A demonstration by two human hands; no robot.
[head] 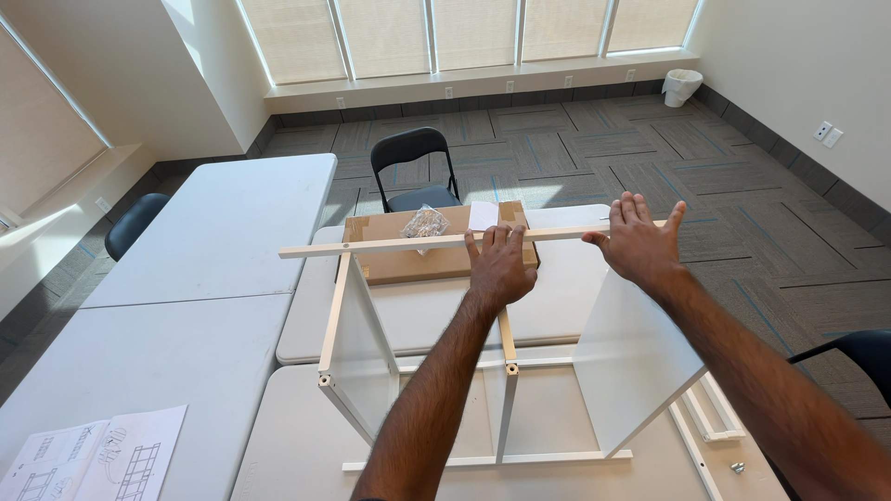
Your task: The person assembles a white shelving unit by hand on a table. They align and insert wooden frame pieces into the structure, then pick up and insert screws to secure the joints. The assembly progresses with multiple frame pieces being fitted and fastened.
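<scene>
- White folding tables (213,232) fill the near and left of the room, pushed together to make one broad work surface.
- A white furniture frame (371,362) stands on the near table (306,436): upright panels rising from a base rail, still open at the top.
- The right panel (631,362) leans outward, apparently because nothing ties its upper edge yet.
- A long white top board (390,245) lies flat across the upper ends of the panels, running left to right, seemingly being lined up over them.
- An open cardboard box (418,260) sits just beyond the frame, with a clear bag of hardware (425,223) and a slip of paper (484,215) on it, within reach.
- A black folding chair (415,167) stands on the far side of the tables.
- The left hand (499,267) rests palm down on the board near its middle, fingers flat and close together, pressing rather than gripping.
- The right hand (639,243) rests on the board's right end, fingers spread wide and straight, clasping nothing.
- An instruction sheet (93,459) lies at the near left.
- A white wastebasket (682,86) stands in the far right corner.
</scene>
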